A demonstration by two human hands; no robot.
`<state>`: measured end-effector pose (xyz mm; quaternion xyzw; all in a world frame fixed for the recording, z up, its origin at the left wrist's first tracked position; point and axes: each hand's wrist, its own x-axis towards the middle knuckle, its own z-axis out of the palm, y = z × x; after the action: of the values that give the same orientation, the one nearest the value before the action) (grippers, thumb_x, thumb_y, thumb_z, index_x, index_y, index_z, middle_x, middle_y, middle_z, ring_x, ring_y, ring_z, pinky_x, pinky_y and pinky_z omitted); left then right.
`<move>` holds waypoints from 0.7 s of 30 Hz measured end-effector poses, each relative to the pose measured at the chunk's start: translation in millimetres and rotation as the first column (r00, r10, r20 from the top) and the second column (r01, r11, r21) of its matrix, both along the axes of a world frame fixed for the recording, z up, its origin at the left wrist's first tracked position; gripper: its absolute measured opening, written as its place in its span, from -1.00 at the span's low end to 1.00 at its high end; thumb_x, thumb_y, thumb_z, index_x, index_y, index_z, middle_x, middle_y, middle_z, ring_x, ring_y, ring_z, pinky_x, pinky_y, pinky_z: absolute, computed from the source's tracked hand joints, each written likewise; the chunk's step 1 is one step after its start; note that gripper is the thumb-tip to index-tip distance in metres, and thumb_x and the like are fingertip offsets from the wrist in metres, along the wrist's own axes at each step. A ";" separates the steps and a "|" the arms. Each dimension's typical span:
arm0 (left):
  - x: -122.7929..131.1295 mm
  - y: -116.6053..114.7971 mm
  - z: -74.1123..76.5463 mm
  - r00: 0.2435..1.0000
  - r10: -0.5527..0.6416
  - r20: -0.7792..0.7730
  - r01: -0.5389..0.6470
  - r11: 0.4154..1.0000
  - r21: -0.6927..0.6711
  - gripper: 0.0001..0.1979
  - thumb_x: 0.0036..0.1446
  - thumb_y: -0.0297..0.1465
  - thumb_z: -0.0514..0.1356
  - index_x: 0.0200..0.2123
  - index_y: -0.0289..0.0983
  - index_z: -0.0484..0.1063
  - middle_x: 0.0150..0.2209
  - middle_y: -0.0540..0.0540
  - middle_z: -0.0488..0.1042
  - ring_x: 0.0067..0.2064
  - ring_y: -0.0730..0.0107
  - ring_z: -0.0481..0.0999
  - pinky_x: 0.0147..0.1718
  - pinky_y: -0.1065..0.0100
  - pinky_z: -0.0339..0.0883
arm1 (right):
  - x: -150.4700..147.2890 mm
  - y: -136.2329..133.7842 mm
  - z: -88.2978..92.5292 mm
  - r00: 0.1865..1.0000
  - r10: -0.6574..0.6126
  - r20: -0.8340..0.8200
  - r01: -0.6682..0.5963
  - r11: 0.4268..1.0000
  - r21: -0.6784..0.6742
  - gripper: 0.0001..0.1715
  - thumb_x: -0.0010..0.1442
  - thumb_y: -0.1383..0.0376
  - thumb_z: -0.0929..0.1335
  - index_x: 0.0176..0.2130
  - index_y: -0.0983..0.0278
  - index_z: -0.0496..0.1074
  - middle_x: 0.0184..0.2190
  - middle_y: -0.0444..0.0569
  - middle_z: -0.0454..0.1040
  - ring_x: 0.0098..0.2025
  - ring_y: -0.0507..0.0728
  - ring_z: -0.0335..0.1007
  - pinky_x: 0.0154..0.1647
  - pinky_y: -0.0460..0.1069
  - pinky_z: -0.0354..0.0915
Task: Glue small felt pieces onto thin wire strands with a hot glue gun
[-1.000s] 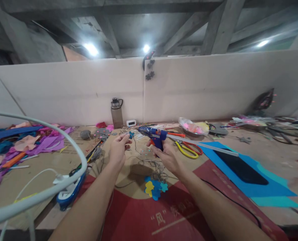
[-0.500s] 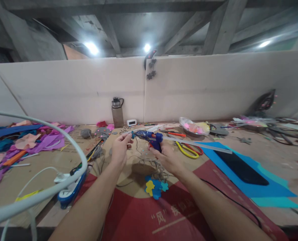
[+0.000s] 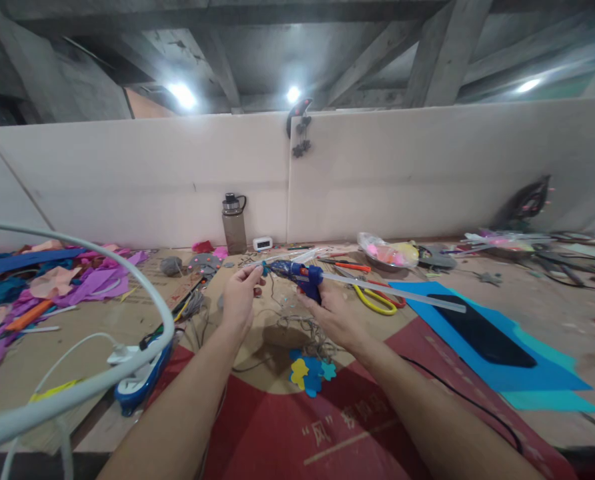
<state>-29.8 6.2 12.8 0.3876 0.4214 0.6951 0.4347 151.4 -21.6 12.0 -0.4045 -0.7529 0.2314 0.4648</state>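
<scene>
Your left hand [image 3: 241, 293] has a narrow pinch grip, thumb and fingertips closed on a small blue piece [image 3: 265, 268], held up above the bench [image 3: 567, 307] in front of you. Your right hand [image 3: 331, 308] has its grip wrapped around the handle of a blue glue gun [image 3: 307, 279]; whether a finger is pressing the trigger, you cannot tell from here. The relation that counts is nozzle to piece: the piece lies straight off the front of the gun, to the left of your right grip, and the gun's long axis runs nearly level across your view, pointing at your left fingertips. A pale glue stick [image 3: 402, 293] carries that line out of the back, sloping down to the right until it overlaps the black phone [image 3: 482, 333] in view. Your left hand is the nearer one to the piece, since it holds it; the nozzle looks right beside it, but actual contact is too small to make out. A thin strand [image 3: 272, 288] hangs just below. Nearer to you, beneath both hands, lie tangled twine [image 3: 317, 341] and a yellow cut-out [image 3: 299, 372].
</scene>
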 end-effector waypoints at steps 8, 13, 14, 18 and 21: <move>0.4 -0.9 0.1 1.000 0.000 -0.007 0.000 1.000 -0.003 -0.71 -0.21 -0.27 0.34 -0.41 -0.33 0.47 -0.51 0.02 0.37 -0.51 0.60 0.29 -0.62 0.52 0.04 | -0.5 0.4 -0.8 1.000 0.003 -0.001 -0.003 1.000 0.014 -0.67 0.18 0.22 0.24 -0.07 0.29 0.35 -0.16 0.04 0.46 -0.16 0.16 0.34 -0.07 0.07 0.22; 0.2 -0.4 -0.3 1.000 -0.010 -0.016 0.010 1.000 0.002 -0.72 -0.20 -0.26 0.34 -0.42 -0.34 0.46 -0.52 0.02 0.35 -0.52 0.59 0.29 -0.62 0.52 0.03 | -0.8 1.5 -2.8 1.000 -0.004 0.006 0.004 1.000 0.004 -0.67 0.17 0.25 0.23 -0.08 0.29 0.36 -0.15 0.05 0.46 -0.13 0.17 0.34 -0.05 0.09 0.22; -0.1 0.0 -0.5 1.000 -0.012 -0.015 0.012 1.000 0.003 -0.72 -0.19 -0.26 0.33 -0.42 -0.34 0.46 -0.52 0.02 0.35 -0.52 0.60 0.29 -0.62 0.52 0.03 | -0.7 1.6 -2.9 1.000 -0.005 0.002 0.005 1.000 0.007 -0.67 0.18 0.25 0.23 -0.07 0.29 0.36 -0.15 0.05 0.46 -0.14 0.17 0.35 -0.05 0.09 0.22; -0.8 0.5 0.0 1.000 -0.022 -0.010 0.022 1.000 0.004 -0.71 -0.20 -0.25 0.33 -0.43 -0.33 0.46 -0.51 0.03 0.36 -0.52 0.59 0.29 -0.62 0.52 0.03 | -0.4 1.6 -2.8 1.000 -0.011 0.019 0.011 1.000 0.002 -0.65 0.17 0.25 0.23 -0.05 0.28 0.36 -0.14 0.05 0.46 -0.13 0.18 0.35 -0.04 0.10 0.22; -0.1 -0.9 1.3 1.000 -0.016 -0.026 0.016 1.000 0.002 -0.70 -0.22 -0.24 0.33 -0.44 -0.33 0.45 -0.51 0.03 0.37 -0.52 0.59 0.29 -0.61 0.51 0.03 | -0.9 0.7 -2.8 0.999 -0.015 0.031 0.015 1.000 0.006 -0.63 0.16 0.24 0.24 -0.04 0.30 0.35 -0.12 0.07 0.45 -0.10 0.19 0.34 -0.01 0.11 0.20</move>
<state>-30.0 5.3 14.2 0.4004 0.4234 0.6869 0.4343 150.5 -20.9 9.2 -0.4123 -0.7575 0.2195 0.4561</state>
